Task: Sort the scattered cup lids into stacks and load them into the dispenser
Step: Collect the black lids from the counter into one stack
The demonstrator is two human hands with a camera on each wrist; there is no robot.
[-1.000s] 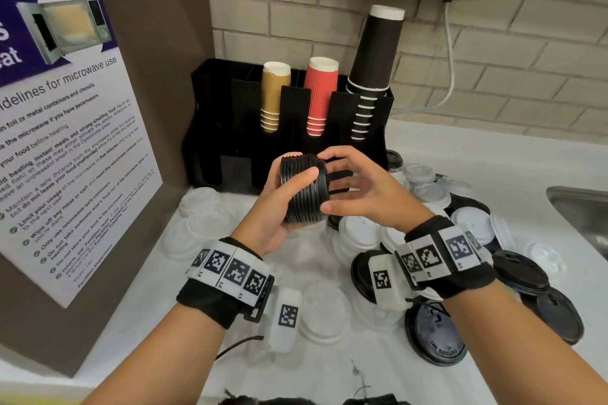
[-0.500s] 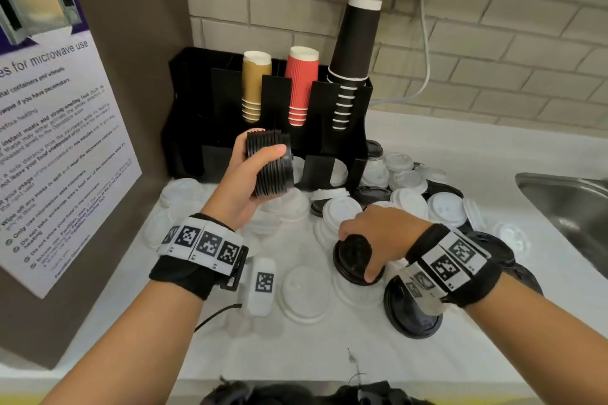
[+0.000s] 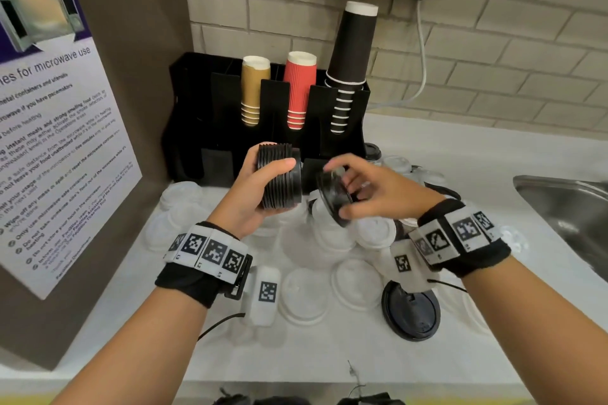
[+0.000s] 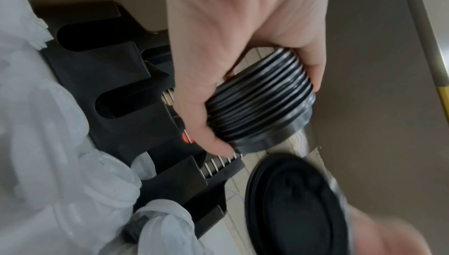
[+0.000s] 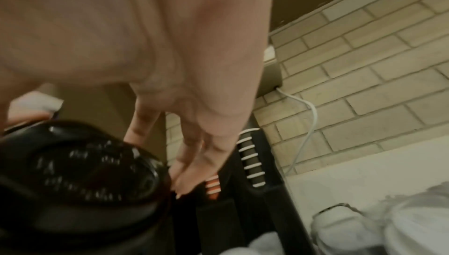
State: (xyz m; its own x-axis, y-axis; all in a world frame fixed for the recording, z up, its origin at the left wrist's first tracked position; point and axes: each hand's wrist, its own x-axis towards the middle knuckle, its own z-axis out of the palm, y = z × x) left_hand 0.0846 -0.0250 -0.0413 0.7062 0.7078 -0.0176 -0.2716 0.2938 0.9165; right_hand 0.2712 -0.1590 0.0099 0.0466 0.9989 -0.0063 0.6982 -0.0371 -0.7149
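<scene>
My left hand (image 3: 263, 187) grips a stack of black lids (image 3: 281, 177) on its side, held above the counter in front of the black dispenser (image 3: 204, 141); the same stack (image 4: 262, 103) fills the left wrist view. My right hand (image 3: 355, 194) pinches a single black lid (image 3: 334, 196) by its rim, tilted on edge just right of the stack and apart from it. That lid (image 5: 85, 170) shows blurred in the right wrist view. White lids (image 3: 306, 296) and one black lid (image 3: 411, 312) lie scattered on the counter below.
The dispenser holds tan cups (image 3: 255, 89), red cups (image 3: 299, 89) and black cups (image 3: 350, 66). A steel sink (image 3: 572, 217) sits at the right. A microwave notice (image 3: 52, 148) hangs on the left panel. A white cable (image 3: 422, 52) runs down the brick wall.
My right hand went down to the counter, picked up one black lid and has now raised it up beside the stack in my left hand.
</scene>
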